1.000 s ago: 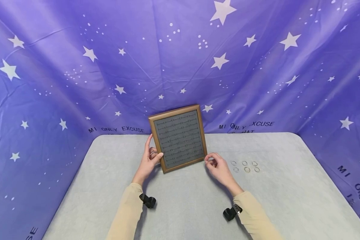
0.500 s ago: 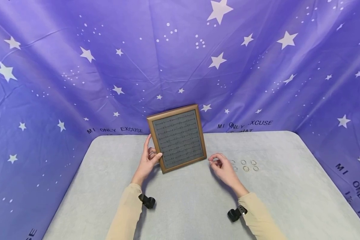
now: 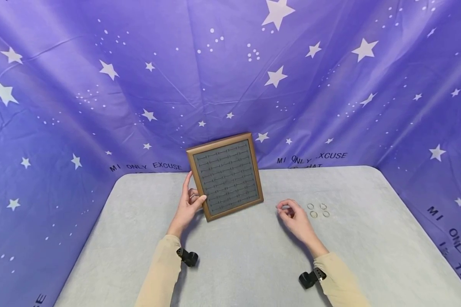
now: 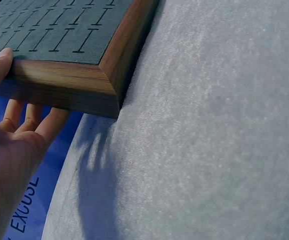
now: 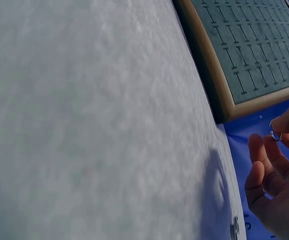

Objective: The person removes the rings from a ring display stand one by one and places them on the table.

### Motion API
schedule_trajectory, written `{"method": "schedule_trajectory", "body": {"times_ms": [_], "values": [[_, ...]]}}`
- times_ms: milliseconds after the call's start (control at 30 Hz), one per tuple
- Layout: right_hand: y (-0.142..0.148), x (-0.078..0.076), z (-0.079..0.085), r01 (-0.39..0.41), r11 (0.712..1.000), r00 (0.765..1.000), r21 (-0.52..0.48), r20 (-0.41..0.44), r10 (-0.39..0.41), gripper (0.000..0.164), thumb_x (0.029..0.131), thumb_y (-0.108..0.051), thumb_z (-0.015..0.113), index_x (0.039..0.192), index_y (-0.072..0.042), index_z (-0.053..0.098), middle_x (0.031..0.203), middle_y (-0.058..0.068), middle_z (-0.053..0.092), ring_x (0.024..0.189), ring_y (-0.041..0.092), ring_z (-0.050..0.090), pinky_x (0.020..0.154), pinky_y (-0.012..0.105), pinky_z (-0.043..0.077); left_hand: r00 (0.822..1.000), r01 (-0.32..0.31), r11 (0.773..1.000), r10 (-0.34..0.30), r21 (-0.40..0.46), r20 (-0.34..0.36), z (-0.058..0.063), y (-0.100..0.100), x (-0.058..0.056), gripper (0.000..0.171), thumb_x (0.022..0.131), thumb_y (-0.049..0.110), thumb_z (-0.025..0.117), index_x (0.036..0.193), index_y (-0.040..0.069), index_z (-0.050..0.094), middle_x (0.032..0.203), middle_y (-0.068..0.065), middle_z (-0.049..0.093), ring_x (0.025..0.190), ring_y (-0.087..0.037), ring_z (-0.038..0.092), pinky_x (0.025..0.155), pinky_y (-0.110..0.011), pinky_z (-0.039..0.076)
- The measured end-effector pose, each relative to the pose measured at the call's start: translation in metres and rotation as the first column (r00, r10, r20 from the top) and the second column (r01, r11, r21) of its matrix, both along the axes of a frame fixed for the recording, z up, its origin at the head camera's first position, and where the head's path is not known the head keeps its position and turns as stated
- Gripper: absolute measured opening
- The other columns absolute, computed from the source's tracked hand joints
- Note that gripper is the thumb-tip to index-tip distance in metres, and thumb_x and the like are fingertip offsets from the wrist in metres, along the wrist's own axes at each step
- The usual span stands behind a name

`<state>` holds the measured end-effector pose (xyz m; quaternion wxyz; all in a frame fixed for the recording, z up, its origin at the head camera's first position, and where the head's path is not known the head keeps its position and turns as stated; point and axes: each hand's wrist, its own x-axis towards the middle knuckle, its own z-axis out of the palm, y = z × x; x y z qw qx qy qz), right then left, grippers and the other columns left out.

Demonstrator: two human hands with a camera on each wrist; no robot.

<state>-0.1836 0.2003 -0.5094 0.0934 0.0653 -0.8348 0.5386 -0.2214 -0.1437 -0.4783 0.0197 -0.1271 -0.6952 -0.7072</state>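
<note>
In the head view, a wood-edged ring display tray [image 3: 227, 179] with a grey-green slotted face stands tilted on the table. My left hand [image 3: 186, 211] grips its left edge, thumb on the front and fingers behind; the left wrist view shows the thumb on the wooden rim [image 4: 59, 72]. My right hand [image 3: 296, 219] is apart from the tray, to its right. Thumb and finger there pinch a small silver ring [image 5: 275, 132], seen in the right wrist view. Beyond this hand lie several rings [image 3: 313, 215] on the table; the hand may hide others.
A pale grey cloth-covered table [image 3: 238, 264] lies under everything. Purple star-printed fabric [image 3: 169, 85] hangs behind and at both sides, close to the tray's upper edge. Black cameras are strapped to the left wrist [image 3: 188, 257] and right wrist [image 3: 311, 278].
My right hand has moved rightward from the tray's lower right corner toward the rings, covering the nearest ones in the head view. The left hand keeps its grip, and the view has shifted slightly.
</note>
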Motion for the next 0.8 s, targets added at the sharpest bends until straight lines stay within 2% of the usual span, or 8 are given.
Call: {"method": "schedule_trajectory", "body": {"times_ms": [67,200,300,533,700,800], "values": [[0.002,0.002,0.003,0.014,1.000,1.000,0.004,0.000,-0.014,0.010,0.086,0.006,0.063,0.094,0.000,0.064,0.081,0.010,0.059,0.065,0.010,0.052,0.059,0.022,0.041,1.000,-0.002,1.000,0.002,-0.001,0.004,0.000,0.000,0.000,0.087,0.093,-0.006,0.059,0.157,0.019,0.006,0.093,-0.009,0.039,0.077,-0.014,0.044,0.068,-0.022,0.043],[0.004,0.013,0.020,0.017,1.000,0.999,0.019,-0.030,-0.016,0.009,0.085,0.010,0.063,0.093,0.005,0.063,0.079,0.012,0.057,0.063,0.010,0.050,0.057,0.022,0.040,1.000,-0.004,1.000,0.004,0.003,0.010,0.000,0.000,0.000,0.087,0.092,-0.006,0.059,0.157,0.019,0.006,0.093,-0.009,0.039,0.077,-0.014,0.045,0.068,-0.023,0.043],[0.008,0.018,0.028,0.002,0.999,0.999,0.038,-0.053,0.000,0.009,0.085,0.011,0.061,0.092,0.006,0.062,0.076,0.012,0.057,0.061,0.009,0.048,0.055,0.023,0.038,1.000,-0.003,1.000,0.003,0.003,0.011,0.000,0.000,0.000,0.087,0.092,-0.007,0.059,0.157,0.019,0.006,0.092,-0.009,0.039,0.075,-0.013,0.045,0.067,-0.023,0.043],[0.034,0.007,-0.004,0.030,0.997,0.997,0.074,-0.067,-0.025,0.011,0.086,0.008,0.063,0.093,0.000,0.064,0.079,0.006,0.058,0.063,0.006,0.051,0.057,0.021,0.040,1.000,0.000,1.000,0.000,-0.004,-0.006,0.001,0.000,-0.001,0.086,0.093,-0.005,0.059,0.156,0.017,0.006,0.092,-0.009,0.040,0.071,-0.012,0.046,0.066,-0.023,0.044],[0.045,0.009,-0.007,0.038,0.993,0.997,0.114,-0.075,-0.030,0.010,0.086,0.005,0.063,0.092,-0.002,0.064,0.088,0.007,0.057,0.064,0.007,0.051,0.057,0.022,0.040,1.000,-0.001,1.000,0.001,-0.011,0.000,0.001,0.000,-0.001,0.086,0.093,-0.005,0.059,0.157,0.018,0.006,0.093,-0.009,0.040,0.073,-0.013,0.046,0.067,-0.023,0.043],[0.050,0.012,-0.007,0.043,0.989,0.996,0.140,-0.079,-0.032,0.010,0.085,0.005,0.064,0.091,-0.003,0.064,0.084,0.006,0.055,0.062,0.007,0.048,0.055,0.023,0.039,1.000,-0.001,1.000,0.001,-0.014,0.005,0.001,0.000,0.000,0.086,0.093,-0.004,0.059,0.157,0.019,0.006,0.093,-0.011,0.040,0.074,-0.013,0.046,0.067,-0.022,0.043]]}}
